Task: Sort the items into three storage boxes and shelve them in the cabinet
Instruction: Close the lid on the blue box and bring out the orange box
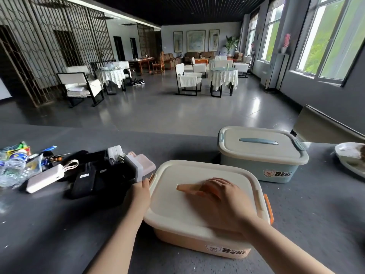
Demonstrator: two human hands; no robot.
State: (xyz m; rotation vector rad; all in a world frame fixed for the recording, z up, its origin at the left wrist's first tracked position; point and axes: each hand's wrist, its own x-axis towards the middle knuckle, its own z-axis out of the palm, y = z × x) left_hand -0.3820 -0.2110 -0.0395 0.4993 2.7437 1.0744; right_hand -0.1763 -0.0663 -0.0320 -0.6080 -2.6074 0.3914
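My right hand (pixel 221 202) has its fingers curled around the orange handle (pixel 189 188) on the near peach box (pixel 197 234). Left hand (pixel 139 191) fingers are pressed together on its left rim. Both it and the far-right blue box (pixel 260 167) say "Bear". The unsorted pile (pixel 79 171) sits left on the worktop (pixel 49 224).

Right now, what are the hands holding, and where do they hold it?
The right hand grips the orange handle on the orange box's lid. The left hand presses the box's left edge by the latch, not clearly gripping.
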